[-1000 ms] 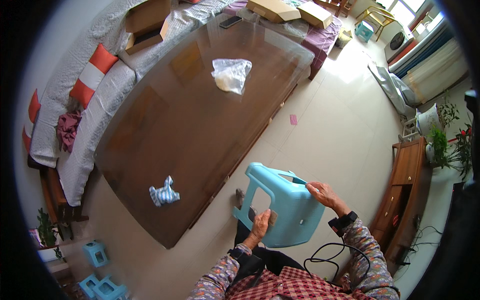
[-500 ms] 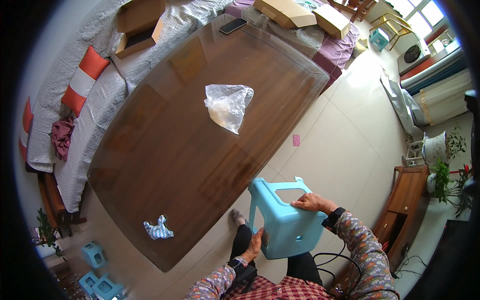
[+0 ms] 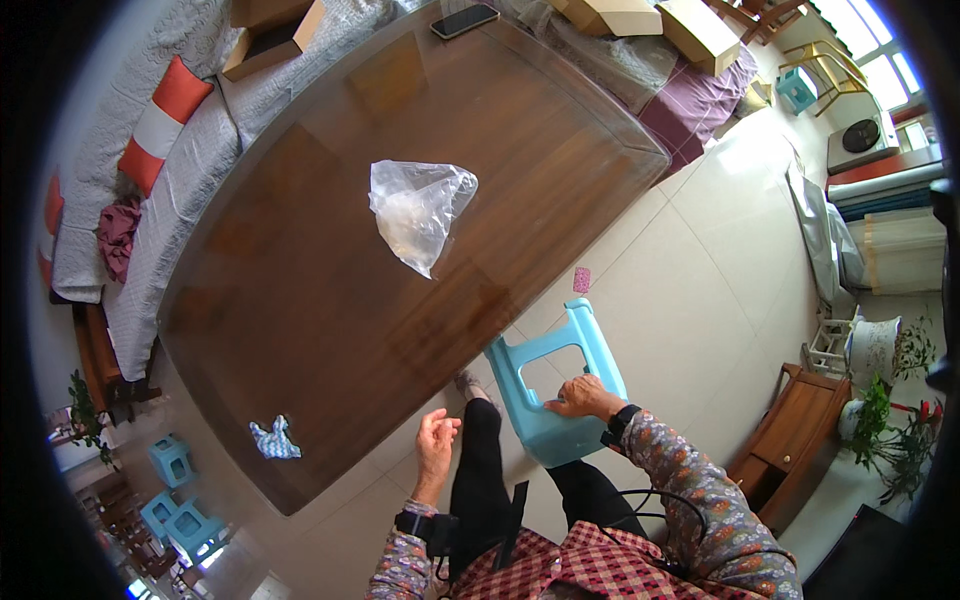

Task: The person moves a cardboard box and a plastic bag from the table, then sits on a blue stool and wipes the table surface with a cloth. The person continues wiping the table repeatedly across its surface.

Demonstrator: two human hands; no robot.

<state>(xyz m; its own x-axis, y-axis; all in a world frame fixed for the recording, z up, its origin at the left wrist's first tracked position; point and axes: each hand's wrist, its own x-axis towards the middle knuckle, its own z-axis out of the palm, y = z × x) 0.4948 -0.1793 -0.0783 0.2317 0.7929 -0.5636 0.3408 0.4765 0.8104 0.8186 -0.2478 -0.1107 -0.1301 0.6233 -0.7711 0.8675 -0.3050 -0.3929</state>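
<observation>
A light blue plastic stool (image 3: 550, 438) hangs tilted in front of my legs, its open side and legs turned away from me. My right hand (image 3: 585, 397) is closed on its edge, by the opening between the legs. My left hand (image 3: 436, 448) is off the stool, over the near side of the brown table (image 3: 330, 330). Its fingers are loosely bent and apart, with nothing in them. On the table lie a clear plastic bag (image 3: 415, 215) with something pale inside, a crumpled blue-and-white cloth (image 3: 275, 438) and a dark phone (image 3: 464, 21).
A sofa (image 3: 195, 165) with cushions lines the table's far left side. Cardboard boxes (image 3: 700, 35) sit at the back. More blue stools (image 3: 172, 460) stand at lower left. A wooden cabinet (image 3: 795, 425) and potted plants (image 3: 885, 370) stand right. A pink patch (image 3: 582, 280) lies on the tiles.
My left hand has let go of the stool and moved left. The stool has turned in my right hand, so its seat no longer faces me as broadly. The view has shifted a little.
</observation>
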